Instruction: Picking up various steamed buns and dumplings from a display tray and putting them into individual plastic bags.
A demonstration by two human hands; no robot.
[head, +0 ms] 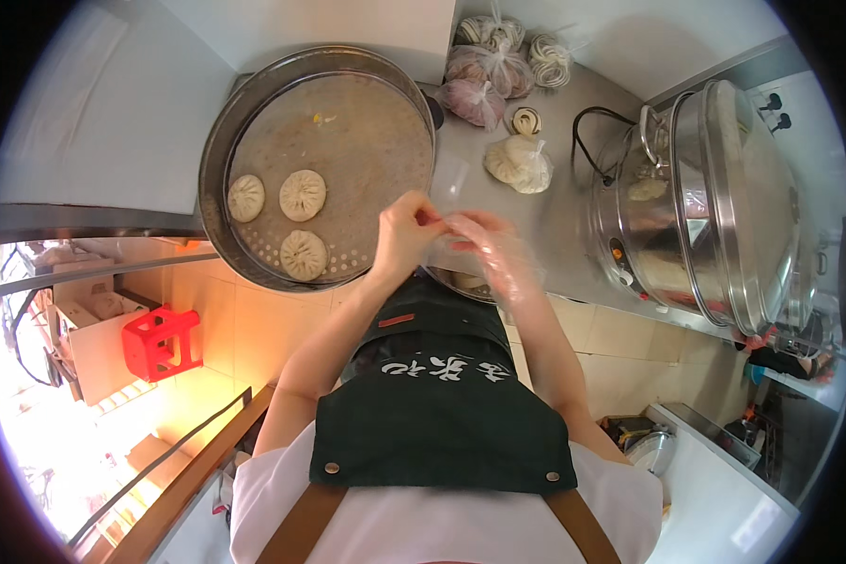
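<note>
My left hand point(409, 233) pinches a piece of clear thin plastic point(451, 247) between thumb and fingertips. The plastic wraps around my right hand point(492, 236) and wrist; whether it is a bag or a disposable glove is unclear. Motion blurs the right hand's fingers, so their grip cannot be made out. Left of the hands lies a large round metal steamer tray point(366, 141) with a perforated bottom. Three pleated buns point(302, 195) sit in its lower left part. Under the hands, a second round metal container point(462, 284) shows only partly.
Knotted plastic bags of food point(490, 63) and a tied bag of pale buns point(519, 163) lie on the steel counter point(557, 127). A striped roll point(526, 121) sits between them. At right stands a large lidded electric steamer point(705, 204) with a cord. A red plastic stool point(161, 343) is on the floor.
</note>
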